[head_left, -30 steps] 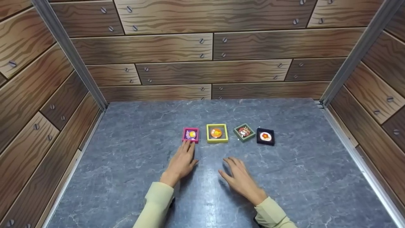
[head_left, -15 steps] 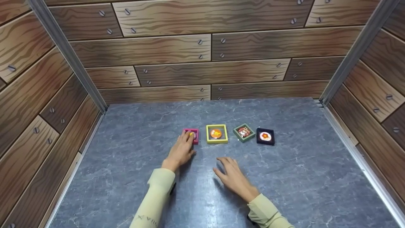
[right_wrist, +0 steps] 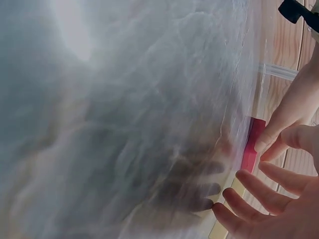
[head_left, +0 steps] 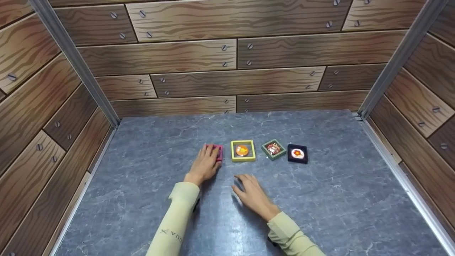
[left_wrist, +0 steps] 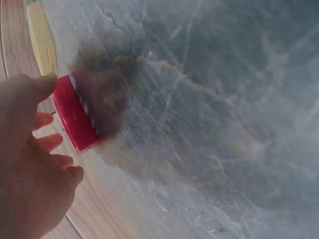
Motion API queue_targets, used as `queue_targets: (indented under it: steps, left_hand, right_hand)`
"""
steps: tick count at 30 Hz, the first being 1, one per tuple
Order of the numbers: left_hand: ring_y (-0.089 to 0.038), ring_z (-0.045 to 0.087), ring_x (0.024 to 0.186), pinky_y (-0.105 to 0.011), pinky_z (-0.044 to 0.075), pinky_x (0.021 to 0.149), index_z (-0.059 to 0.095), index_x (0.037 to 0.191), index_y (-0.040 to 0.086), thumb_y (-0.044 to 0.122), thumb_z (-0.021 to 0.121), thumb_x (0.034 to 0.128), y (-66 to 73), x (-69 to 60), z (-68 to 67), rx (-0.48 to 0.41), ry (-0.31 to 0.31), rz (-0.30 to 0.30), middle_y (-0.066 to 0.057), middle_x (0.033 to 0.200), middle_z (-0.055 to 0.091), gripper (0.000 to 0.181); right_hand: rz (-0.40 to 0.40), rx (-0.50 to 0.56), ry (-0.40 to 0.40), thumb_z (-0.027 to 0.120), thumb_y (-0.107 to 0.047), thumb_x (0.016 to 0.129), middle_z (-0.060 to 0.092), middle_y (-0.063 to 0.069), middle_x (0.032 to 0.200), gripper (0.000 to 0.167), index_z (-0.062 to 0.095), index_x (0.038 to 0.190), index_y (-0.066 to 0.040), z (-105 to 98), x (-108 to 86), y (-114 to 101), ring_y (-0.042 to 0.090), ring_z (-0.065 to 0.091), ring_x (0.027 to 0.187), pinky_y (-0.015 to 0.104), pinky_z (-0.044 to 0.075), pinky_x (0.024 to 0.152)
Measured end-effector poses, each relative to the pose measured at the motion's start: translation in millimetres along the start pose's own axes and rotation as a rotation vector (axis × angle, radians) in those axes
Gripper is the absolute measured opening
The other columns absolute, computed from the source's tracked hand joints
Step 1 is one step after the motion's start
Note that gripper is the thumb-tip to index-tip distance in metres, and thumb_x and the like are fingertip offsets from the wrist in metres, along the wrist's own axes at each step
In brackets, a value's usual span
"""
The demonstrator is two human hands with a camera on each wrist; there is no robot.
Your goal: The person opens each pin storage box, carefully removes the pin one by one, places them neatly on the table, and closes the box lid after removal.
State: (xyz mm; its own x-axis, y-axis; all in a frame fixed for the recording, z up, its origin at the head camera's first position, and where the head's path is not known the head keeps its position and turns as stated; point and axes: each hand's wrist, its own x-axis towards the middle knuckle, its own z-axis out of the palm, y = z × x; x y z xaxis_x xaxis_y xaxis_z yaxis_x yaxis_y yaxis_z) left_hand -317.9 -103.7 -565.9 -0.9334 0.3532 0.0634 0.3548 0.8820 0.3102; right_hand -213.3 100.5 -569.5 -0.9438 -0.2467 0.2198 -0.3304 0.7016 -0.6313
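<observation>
In the head view my left hand [head_left: 202,165] is over a small pink square box [head_left: 220,153]. Fingers cover its left part and the thumb bends against its near right corner. The left wrist view has the box's red-pink side [left_wrist: 75,114] low on the tabletop, thumb tip at one end, curled fingers across it. My right hand [head_left: 254,197] hovers to the right and nearer, holding nothing, with relaxed, spread fingers; the right wrist view also shows these fingers [right_wrist: 269,196] apart from the boxes. A yellow square box [head_left: 243,159] with an orange disc lies just right of the pink one.
Farther right lie a green box [head_left: 265,146], turned cornerwise, and a black box [head_left: 298,162] with a red-flower disc. They sit on a grey marbled tabletop [head_left: 149,167]. Wood-patterned walls [head_left: 199,81] with metal edges enclose the back and sides.
My left hand has moved forward from the pink box's near edge to cover it, thumb now at its corner. My right hand has drifted left. The other boxes stay put.
</observation>
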Motion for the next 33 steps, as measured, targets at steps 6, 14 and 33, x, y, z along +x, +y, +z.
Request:
queue_targets:
  steps: [6,14,33]
  left_hand:
    - [-0.048,0.021,0.162,-0.058,0.024,0.135,0.034,0.165,0.008,0.028,0.054,0.1098,0.5,1.5,1.2,0.004,-0.053,-0.025,-0.022,0.173,0.027,0.062]
    - [-0.047,0.021,0.162,-0.060,0.026,0.134,0.035,0.165,0.013,0.028,0.052,0.1103,2.0,7.0,-4.2,0.069,-0.093,-0.012,-0.016,0.174,0.028,0.059]
    - [-0.044,0.031,0.160,-0.061,0.031,0.131,0.040,0.163,0.017,0.027,0.056,0.1097,-0.2,12.5,-2.7,0.126,-0.094,0.005,-0.019,0.169,0.037,0.056]
  right_hand:
    - [-0.004,-0.022,0.002,0.067,-0.022,0.101,0.072,0.019,0.130,0.039,0.068,0.131,0.002,8,10.0,-3,0.038,0.065,0.119,0.054,0.052,0.109]
    - [-0.009,-0.064,0.006,0.068,-0.021,0.100,0.074,0.018,0.124,0.037,0.070,0.128,0.001,9,16.1,-6,0.037,0.064,0.113,0.055,0.053,0.101]
    - [0.022,-0.078,-0.012,0.069,-0.024,0.099,0.073,0.014,0.125,0.037,0.071,0.129,-0.003,10,16.6,-5,0.034,0.063,0.111,0.053,0.052,0.093]
